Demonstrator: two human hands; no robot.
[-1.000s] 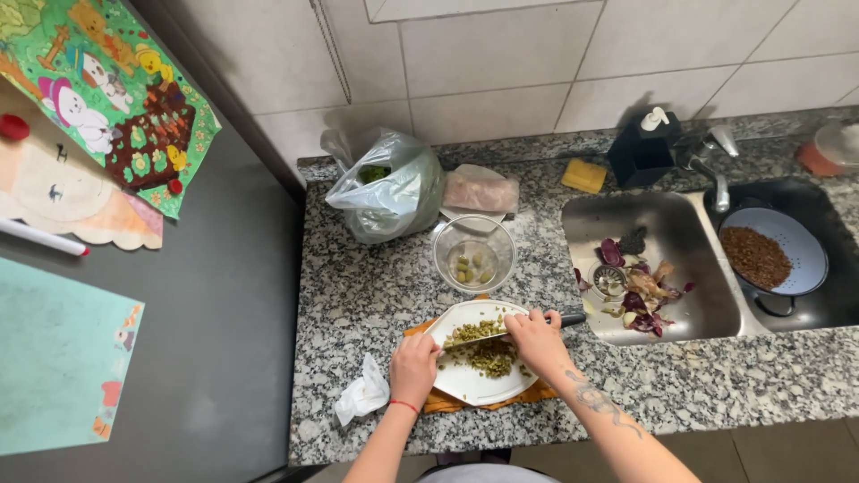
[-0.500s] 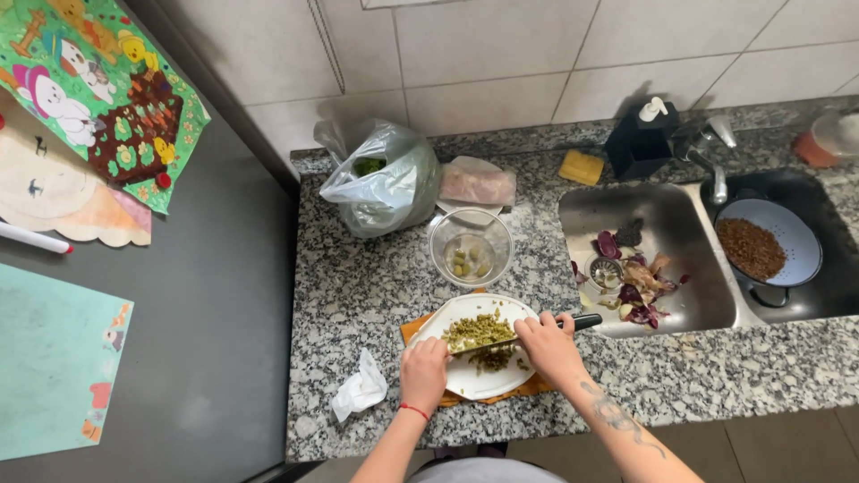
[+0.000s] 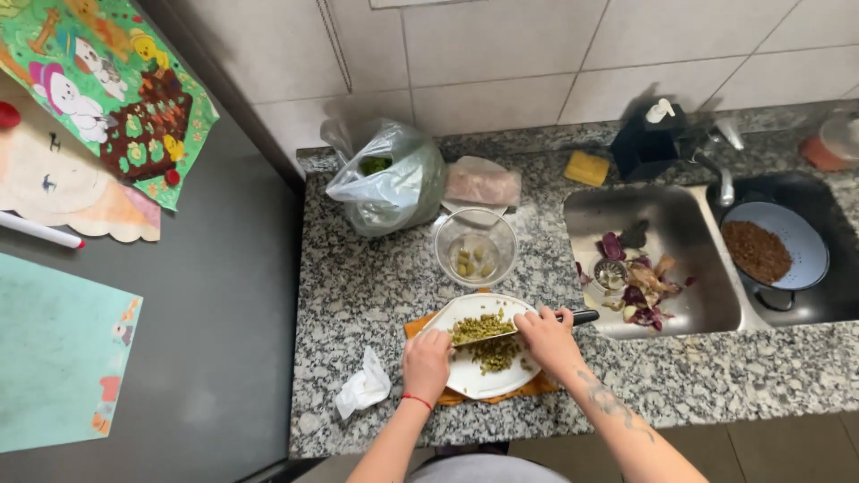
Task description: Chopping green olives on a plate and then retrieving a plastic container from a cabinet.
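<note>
Gripping a black-handled knife (image 3: 528, 327) in the closed right hand (image 3: 548, 340), blade flat and loaded with chopped green bits (image 3: 480, 327), held over the white plate (image 3: 465, 380)

Steadying the near-left rim of that plate with the left hand (image 3: 426, 362), fingers curled down onto the edge, a red string around the wrist

Sitting on an orange cloth (image 3: 537, 387) on the grey speckled granite counter (image 3: 358, 295), near the front edge, with a second small heap of the green bits lying in the plate just below the blade

Standing just behind the plate, a clear glass bowl (image 3: 475, 246) holding a few pale green pieces at its bottom

Lying crumpled just left of the plate, a white paper napkin (image 3: 363, 391)

Leaning against the tiled wall further back, a clear plastic bag (image 3: 389, 183) with something green inside, and beside it a flat packet of pinkish food (image 3: 483, 184)

Set into the counter at right, a steel sink (image 3: 667, 219) with purple and brown peelings around the drain, then a second basin holding a pale blue bowl of brown grains (image 3: 769, 250)

Resting behind the sink, a yellow sponge (image 3: 587, 167) and a black soap dispenser (image 3: 651, 139) next to the tap
</note>
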